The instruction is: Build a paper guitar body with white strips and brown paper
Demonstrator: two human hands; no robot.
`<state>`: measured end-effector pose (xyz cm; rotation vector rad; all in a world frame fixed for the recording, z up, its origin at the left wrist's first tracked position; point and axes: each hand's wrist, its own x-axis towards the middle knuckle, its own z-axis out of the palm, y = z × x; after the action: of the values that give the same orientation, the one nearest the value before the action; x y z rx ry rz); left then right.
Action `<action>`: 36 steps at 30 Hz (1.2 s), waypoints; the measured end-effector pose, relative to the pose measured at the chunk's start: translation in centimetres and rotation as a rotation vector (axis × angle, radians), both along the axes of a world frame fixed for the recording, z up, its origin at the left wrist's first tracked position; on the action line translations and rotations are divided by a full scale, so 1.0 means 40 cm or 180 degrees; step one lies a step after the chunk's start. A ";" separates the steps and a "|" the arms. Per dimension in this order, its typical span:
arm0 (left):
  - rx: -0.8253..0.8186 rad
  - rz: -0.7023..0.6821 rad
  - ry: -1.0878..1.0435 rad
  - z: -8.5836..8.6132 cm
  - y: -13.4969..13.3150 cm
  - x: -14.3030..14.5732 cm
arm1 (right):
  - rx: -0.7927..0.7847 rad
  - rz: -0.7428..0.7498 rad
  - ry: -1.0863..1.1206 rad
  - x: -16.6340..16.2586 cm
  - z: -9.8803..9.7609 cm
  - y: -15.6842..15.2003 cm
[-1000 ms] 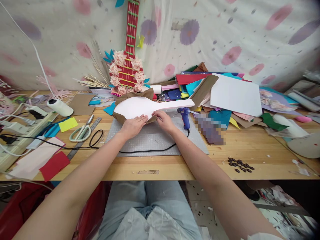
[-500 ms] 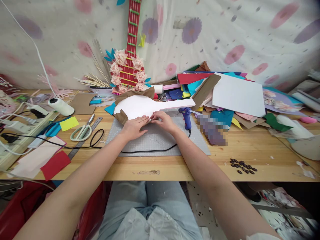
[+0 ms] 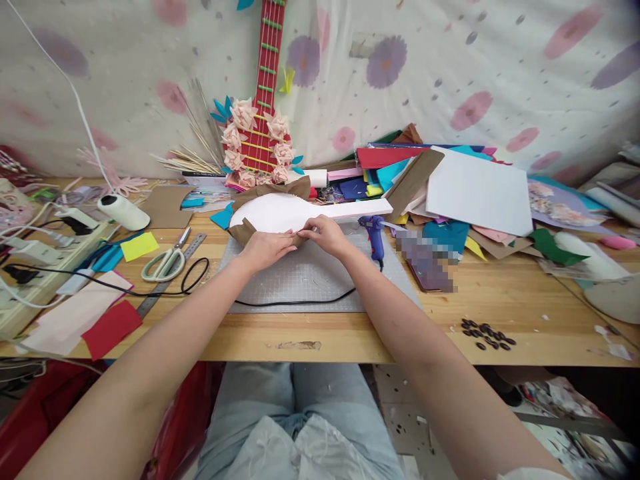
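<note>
A white guitar-shaped cutout (image 3: 280, 212) with a long neck lies on the grey cutting mat (image 3: 320, 280). Brown paper (image 3: 295, 188) shows around its rounded body, folded up over the rim in places. My left hand (image 3: 269, 249) lies along the near edge of the body, fingers stretched out and together, pressing there. Against the same edge, close to the neck, my right hand (image 3: 323, 235) has its fingers bent in a pinch on the brown paper; the fingertips are partly hidden. Right of it, a blue glue gun (image 3: 373, 237) rests on the mat.
A red guitar with paper roses (image 3: 257, 140) stands against the wall. Scissors (image 3: 165, 262) and a steel ruler (image 3: 187, 257) lie left, near a power strip (image 3: 60, 267). Coloured sheets and a white board (image 3: 477, 190) are piled right, with dark oval pieces (image 3: 487, 333) nearer.
My left hand's fingers have straightened and drawn closer together along the near edge. The right hand has shifted slightly toward me. The cutout stays in place.
</note>
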<state>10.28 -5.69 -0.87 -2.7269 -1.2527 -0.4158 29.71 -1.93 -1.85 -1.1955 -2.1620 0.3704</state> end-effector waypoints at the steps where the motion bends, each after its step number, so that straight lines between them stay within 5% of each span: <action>1: -0.0027 0.0041 0.0042 0.004 0.002 0.001 | -0.0014 -0.0002 -0.0001 -0.002 0.000 0.002; 11: -0.0462 0.0755 -0.0403 0.022 0.002 0.017 | -0.0258 0.0011 0.0268 -0.013 -0.009 0.021; 20: -0.0677 0.0747 -0.1221 0.029 0.019 -0.032 | 0.0299 0.0254 0.0798 0.062 -0.028 -0.001; 36: -0.0984 0.0670 -0.1565 0.038 0.025 -0.082 | 0.0710 -0.0187 0.0569 -0.001 -0.038 -0.015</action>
<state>7.02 -4.68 0.63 -2.7860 -1.8397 -0.9869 29.66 -2.55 -3.35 -1.0567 -1.9528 0.1964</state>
